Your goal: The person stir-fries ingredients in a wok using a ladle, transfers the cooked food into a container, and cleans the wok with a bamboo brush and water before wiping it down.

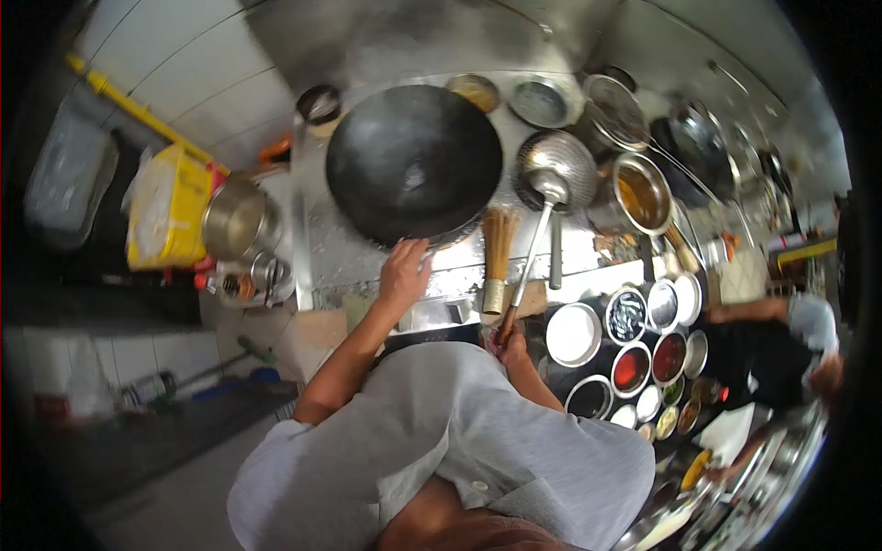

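A large black wok [413, 165] sits on the steel stove, its inside bare and dark. My left hand [405, 272] is at its near rim, the fingers closed over the edge. Low in front of my body, my right hand [505, 346] is wrapped round the wooden end of a long-handled ladle [535, 243]. The ladle's bowl rests over a perforated strainer [570, 158] to the right of the wok. Between the wok and the ladle lies a bamboo wok brush [496, 259], touched by neither hand.
To the right stand a metal pot of amber liquid [643, 195] and several seasoning bowls, one with white contents [573, 334]. On the left are a yellow basket [170, 207] and a steel pot [235, 220]. A co-worker in a dark apron [749, 354] stands at far right.
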The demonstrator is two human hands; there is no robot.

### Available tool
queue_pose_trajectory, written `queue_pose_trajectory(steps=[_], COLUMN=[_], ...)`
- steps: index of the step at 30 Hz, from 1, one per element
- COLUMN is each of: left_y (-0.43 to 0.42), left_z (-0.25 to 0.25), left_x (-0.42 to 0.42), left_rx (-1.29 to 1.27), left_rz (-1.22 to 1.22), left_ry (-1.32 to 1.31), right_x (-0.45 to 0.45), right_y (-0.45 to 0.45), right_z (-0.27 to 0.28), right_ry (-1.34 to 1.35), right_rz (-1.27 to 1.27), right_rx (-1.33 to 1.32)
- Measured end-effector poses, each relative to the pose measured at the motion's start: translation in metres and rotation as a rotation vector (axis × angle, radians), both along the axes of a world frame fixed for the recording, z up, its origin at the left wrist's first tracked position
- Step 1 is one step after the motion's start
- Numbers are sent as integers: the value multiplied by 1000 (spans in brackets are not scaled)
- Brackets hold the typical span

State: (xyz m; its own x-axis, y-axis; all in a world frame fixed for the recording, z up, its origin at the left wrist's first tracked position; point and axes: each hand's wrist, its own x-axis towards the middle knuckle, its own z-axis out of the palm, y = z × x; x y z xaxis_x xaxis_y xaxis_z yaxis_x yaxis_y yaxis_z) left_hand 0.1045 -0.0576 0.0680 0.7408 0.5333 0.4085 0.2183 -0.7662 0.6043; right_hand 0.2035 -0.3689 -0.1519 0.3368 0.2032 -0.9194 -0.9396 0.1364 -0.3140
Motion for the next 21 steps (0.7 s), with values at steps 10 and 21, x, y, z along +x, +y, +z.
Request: queue_pose_trajectory(steps=[10,21], left_y=[-2,12], left_z=[-2,3], left_x=[-3,3], left_rx=[65,71], left_rz=[-119,-170], left_ry=[105,191], right_x=[-15,-26], right_y=[-11,4], right_z=[30,55], right_ry=[-303,-383], right_rz=[193,265], right_rx=[74,-124])
